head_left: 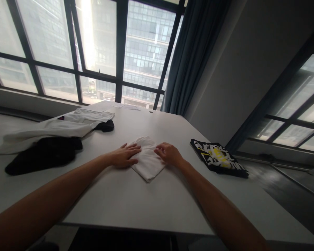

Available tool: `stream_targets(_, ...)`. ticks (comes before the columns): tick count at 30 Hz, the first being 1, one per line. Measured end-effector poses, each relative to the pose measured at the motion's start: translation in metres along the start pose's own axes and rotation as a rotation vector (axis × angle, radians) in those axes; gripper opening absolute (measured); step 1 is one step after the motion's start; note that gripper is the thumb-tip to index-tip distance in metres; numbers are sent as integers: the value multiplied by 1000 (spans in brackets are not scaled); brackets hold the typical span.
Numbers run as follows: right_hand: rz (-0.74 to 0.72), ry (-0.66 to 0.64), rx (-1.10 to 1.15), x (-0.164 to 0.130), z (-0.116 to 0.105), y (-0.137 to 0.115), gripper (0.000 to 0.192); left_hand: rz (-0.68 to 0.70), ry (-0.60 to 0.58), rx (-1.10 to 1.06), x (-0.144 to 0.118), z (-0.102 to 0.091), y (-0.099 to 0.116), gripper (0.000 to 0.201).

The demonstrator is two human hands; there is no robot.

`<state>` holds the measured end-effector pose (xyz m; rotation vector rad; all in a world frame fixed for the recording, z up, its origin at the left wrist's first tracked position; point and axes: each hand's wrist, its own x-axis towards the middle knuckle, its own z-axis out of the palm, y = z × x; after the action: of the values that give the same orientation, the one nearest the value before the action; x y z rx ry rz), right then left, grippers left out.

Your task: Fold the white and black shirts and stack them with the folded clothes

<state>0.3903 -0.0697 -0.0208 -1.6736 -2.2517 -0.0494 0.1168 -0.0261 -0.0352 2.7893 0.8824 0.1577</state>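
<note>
On table (136,209): left hand (125,156) spread on folded white cloth (148,166); right hand (169,153) half-curled at edge, grip unclear.

1 head-worn camera looks forward and down from above, close by the near edge of the white table (136,205), which crosses low; it faces past the far edge toward the black-framed window (121,52).

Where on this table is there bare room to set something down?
Bare table: between the folded white cloth and the near edge; beyond that cloth toward the window; between the right hand and the printed black cloth. Crowded: the left side, with loose white fabric and black fabric; and mid-table, where the left hand rests.
</note>
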Motion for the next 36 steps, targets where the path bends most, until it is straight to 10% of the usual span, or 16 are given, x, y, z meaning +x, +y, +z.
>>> stream_targets(5, -54, -78, 14, -1, 16, 14, 48, 14, 169, 74, 3, 8, 33, 52)
stream_targets(13, 81, -292, -5, 2, 23, 21, 59, 107, -35, 55, 2, 23, 50, 67)
stream_targets(25, 132, -237, -197, -4, 2, -1, 53, 294, 12, -62, -7, 12, 68, 42)
stream_targets(36, 215, -182, -258, -6, -20, -17, 52, -179, 233, 210, -4, -15, 23, 40)
